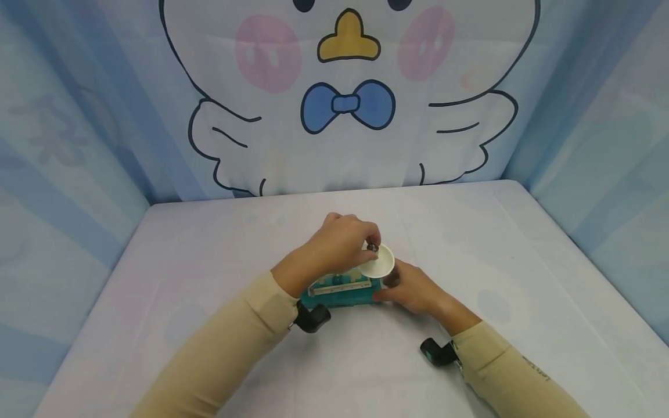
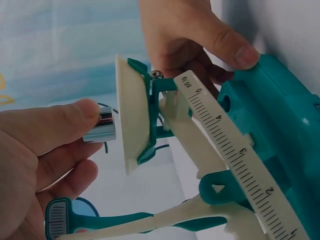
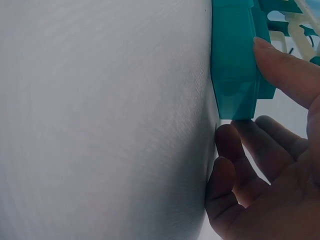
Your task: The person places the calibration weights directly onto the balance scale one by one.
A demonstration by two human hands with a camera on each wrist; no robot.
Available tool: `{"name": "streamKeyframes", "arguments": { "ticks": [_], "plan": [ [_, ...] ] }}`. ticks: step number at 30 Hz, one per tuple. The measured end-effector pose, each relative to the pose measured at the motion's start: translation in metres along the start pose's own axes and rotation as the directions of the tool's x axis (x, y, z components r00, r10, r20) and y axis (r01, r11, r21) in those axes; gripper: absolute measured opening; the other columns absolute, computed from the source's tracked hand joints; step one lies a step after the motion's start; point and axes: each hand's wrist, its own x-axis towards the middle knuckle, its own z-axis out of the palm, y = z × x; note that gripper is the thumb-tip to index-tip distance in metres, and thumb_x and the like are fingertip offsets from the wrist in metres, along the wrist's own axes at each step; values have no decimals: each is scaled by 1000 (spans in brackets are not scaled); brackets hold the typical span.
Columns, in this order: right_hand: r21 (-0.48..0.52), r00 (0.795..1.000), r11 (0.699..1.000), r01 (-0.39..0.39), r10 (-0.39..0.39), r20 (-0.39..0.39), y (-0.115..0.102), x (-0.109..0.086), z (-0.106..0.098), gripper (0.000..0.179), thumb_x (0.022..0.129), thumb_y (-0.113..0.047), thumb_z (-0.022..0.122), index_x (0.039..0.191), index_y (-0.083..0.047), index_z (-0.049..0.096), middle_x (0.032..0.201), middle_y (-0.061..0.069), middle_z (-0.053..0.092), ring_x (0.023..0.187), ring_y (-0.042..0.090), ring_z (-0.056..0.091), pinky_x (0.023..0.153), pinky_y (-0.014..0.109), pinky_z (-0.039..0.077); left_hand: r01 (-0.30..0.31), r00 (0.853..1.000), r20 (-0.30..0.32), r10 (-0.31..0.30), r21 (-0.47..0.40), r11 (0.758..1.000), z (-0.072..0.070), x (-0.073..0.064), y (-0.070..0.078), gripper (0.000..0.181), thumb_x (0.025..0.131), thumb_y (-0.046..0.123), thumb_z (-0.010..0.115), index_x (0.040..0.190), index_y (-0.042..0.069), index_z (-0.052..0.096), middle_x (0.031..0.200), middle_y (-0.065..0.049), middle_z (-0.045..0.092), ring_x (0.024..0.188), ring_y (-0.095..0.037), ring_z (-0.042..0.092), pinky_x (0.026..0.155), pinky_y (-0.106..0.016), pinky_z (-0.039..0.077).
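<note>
A teal and white balance scale (image 1: 340,298) stands on the table between the hands. My left hand (image 1: 342,241) pinches a shiny metal cylinder weight (image 2: 100,131) between thumb and fingers. The weight is right at the inner face of the white pan (image 2: 131,115) at the scale's right end; whether it touches, I cannot tell. My right hand (image 1: 415,287) grips the right end of the teal base (image 3: 235,60), its thumb on the upper edge and curved fingers by the end. The left hand and forearm hide the scale's other end in the head view.
A white ruler strip (image 2: 240,155) with numbers runs along the scale. Beside it an arm ends in a lined teal plate (image 2: 59,218). The pale tabletop (image 1: 209,249) meets a printed cloth backdrop (image 1: 345,157) at its far edge, with cloth walls on both sides.
</note>
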Motion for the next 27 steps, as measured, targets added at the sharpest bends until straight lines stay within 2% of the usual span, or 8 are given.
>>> {"name": "streamKeyframes", "arguments": {
  "ticks": [15, 23, 27],
  "plan": [
    [-24, 1000, 1000, -19, 19, -12, -2, -1, 2, 72, 83, -31, 81, 141, -1, 49, 120, 15, 65, 111, 34, 61, 95, 54, 48, -9, 1000, -2, 9, 74, 997, 9, 1, 0, 20, 95, 31, 71, 111, 20, 73, 102, 9, 71, 105, -15, 59, 109, -55, 31],
    [-7, 1000, 1000, -16, 16, -9, -2, -1, 2, 69, 83, -31, 81, 138, -2, 52, 122, 14, 65, 113, 33, 61, 96, 54, 48, 21, 1000, -8, -21, 31, 999, 3, -3, 0, 30, 94, 37, 71, 120, 20, 71, 114, 6, 70, 113, -18, 57, 111, -56, 27],
    [-3, 1000, 1000, -13, 13, -10, -2, -2, 2, 67, 83, -30, 81, 137, -3, 52, 122, 14, 65, 113, 34, 61, 96, 54, 48, 36, 999, -28, -35, 19, 999, -2, -9, -4, 34, 93, 38, 72, 122, 20, 70, 116, 6, 70, 115, -18, 57, 109, -53, 31]
  ]
}}
